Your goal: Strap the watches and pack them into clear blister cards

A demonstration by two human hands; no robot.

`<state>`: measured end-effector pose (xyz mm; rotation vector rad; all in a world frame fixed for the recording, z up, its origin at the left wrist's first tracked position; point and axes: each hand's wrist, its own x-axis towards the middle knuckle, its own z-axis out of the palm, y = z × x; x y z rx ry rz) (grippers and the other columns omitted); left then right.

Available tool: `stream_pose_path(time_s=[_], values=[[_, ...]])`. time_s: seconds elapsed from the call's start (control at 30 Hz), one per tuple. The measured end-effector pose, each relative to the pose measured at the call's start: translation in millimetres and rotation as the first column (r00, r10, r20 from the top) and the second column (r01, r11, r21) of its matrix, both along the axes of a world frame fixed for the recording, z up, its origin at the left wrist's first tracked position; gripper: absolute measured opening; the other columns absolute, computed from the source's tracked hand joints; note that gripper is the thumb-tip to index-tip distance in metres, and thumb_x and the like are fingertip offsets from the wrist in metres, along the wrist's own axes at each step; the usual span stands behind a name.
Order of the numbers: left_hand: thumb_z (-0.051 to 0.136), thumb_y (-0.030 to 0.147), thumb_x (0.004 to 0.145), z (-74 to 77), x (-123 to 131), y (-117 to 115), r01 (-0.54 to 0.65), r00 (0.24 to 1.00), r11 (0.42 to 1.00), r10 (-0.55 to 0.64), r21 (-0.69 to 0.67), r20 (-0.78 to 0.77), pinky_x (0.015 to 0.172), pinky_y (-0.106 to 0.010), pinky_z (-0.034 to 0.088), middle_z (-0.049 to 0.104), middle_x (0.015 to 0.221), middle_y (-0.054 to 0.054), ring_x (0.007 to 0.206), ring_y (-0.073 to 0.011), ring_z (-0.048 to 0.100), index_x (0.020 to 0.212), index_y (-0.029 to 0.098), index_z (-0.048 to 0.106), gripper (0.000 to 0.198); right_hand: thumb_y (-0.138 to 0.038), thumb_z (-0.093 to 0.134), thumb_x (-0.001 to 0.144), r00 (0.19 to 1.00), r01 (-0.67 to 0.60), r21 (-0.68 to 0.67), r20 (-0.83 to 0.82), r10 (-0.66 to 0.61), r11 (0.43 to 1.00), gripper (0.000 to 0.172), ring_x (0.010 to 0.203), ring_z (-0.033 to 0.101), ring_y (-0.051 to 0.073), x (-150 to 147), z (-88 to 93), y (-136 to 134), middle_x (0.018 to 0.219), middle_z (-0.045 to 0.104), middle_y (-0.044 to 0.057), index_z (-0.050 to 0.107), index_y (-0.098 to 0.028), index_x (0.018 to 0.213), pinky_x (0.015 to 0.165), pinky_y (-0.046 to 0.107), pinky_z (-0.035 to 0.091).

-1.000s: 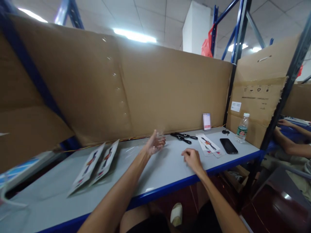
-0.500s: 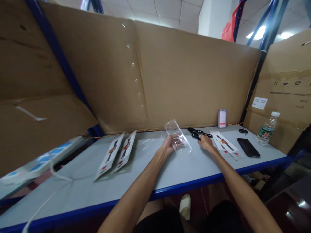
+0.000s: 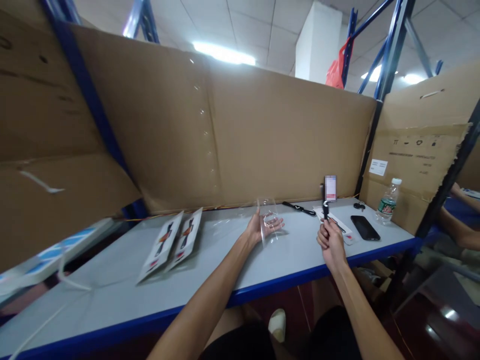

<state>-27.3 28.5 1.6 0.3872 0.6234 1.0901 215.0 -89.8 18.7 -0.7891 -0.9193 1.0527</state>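
Note:
My left hand (image 3: 258, 226) supports a clear plastic blister shell (image 3: 268, 212), tilted up, its fingers showing through the plastic. My right hand (image 3: 330, 242) is closed around the lower end of a slim black tool (image 3: 324, 205) with a shiny part near its middle, held upright above the table. Another such black tool (image 3: 299, 208) lies on the table between the hands, near the back. Behind my right hand are printed cards (image 3: 339, 227), partly hidden by it. On the left, two packs (image 3: 161, 247) with a picture of a black and orange tool lean at a slant.
A black phone (image 3: 365, 228), keys (image 3: 359, 205) and a water bottle (image 3: 388, 202) stand or lie at the right of the table. A lit phone (image 3: 330, 188) leans against the cardboard wall (image 3: 281, 140). A white cable (image 3: 63, 272) runs at the left. Another person's arm (image 3: 461, 227) shows far right.
My right hand has lifted one black tool off the table and brought it upright toward me, to the right. The clear shell has turned in my left hand. The camera view has shifted.

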Motion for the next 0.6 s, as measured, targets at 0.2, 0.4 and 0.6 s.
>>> stream_pose_path(time_s=[0.2,0.4,0.6], values=[[0.034,0.053,0.102,1.6,4,-2,0.024,1.0,0.998,-0.023,0.057,-0.009,0.079,-0.052,0.062,0.061,0.112,-0.018,0.097,-0.0303,0.072,0.131,0.021,0.045,0.045,-0.042,0.055,0.09,0.875,0.059,0.069,0.478,-0.085,0.996,0.025,0.047,0.039,0.012,-16,27.6,-6,0.058,0.041,-0.007,0.06,-0.02,0.1,0.048,0.023,0.029],[0.042,0.053,0.101,-4.1,9,-5,0.006,0.999,0.987,0.002,0.16,-0.047,0.081,-0.045,0.061,0.063,0.116,-0.018,0.092,-0.0258,0.074,0.142,0.025,0.047,0.05,-0.015,0.043,0.1,0.049,0.193,0.101,0.993,-0.112,0.976,0.029,0.092,0.072,0.028,-68,25.4,0,0.096,0.075,0.016,0.065,-0.016,0.119,0.077,0.031,0.045],[0.043,0.057,0.101,-13.7,16,-6,0.02,0.999,0.99,-0.024,0.14,0.027,0.089,-0.05,0.059,0.072,0.109,-0.016,0.094,-0.029,0.075,0.137,0.023,0.05,0.05,-0.002,0.034,0.098,-0.256,0.051,0.102,0.963,-0.086,0.993,0.051,0.105,0.074,0.03,-112,33.2,1,0.111,0.074,0.025,0.046,-0.005,0.147,0.085,0.035,0.052]])
